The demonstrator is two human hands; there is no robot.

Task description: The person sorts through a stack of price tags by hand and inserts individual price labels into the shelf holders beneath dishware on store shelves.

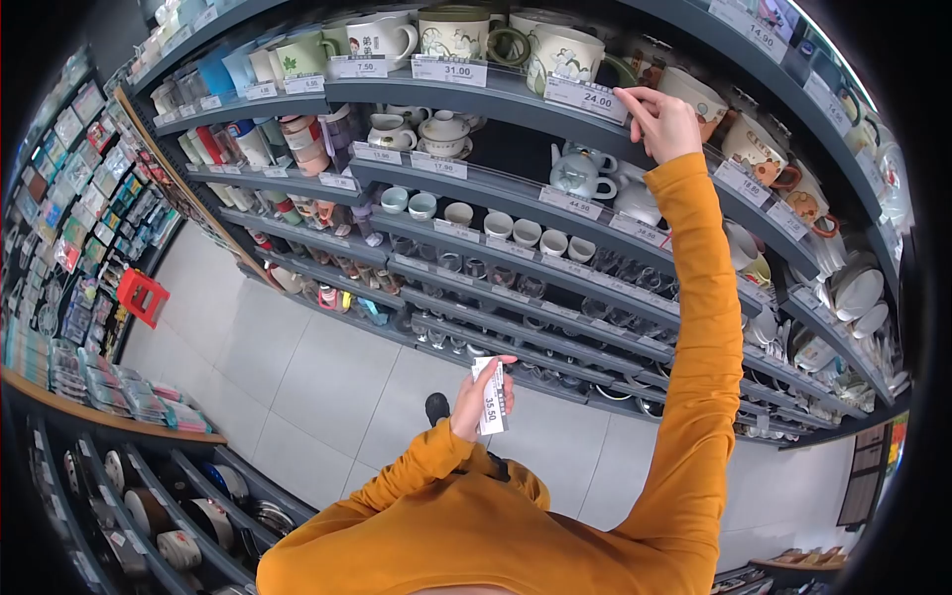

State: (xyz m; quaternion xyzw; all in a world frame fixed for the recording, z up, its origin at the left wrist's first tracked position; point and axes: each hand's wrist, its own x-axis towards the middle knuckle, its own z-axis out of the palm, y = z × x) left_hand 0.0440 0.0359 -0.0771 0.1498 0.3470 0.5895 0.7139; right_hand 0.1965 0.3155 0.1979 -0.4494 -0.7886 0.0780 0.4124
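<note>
My right hand [662, 124] is raised to the upper shelf, its thumb and index finger pinched at the right end of a price tag [598, 100] reading 24.00. Just behind that tag stands a white mug [565, 58] with a green pattern. Lower down, my left hand [481, 399] is closed around a small stack of price tags [492, 402], the top one reading 35.50. The grey floor lies beneath it. Another tag [449, 71], reading 31.00, sits on the shelf edge to the left.
Shelves of cups, teapots [583, 171] and glasses run below my right hand. More mugs [756, 149] are on its right. A red stool [143, 297] stands on the floor at left. Pans and pots [149, 511] fill a lower-left rack.
</note>
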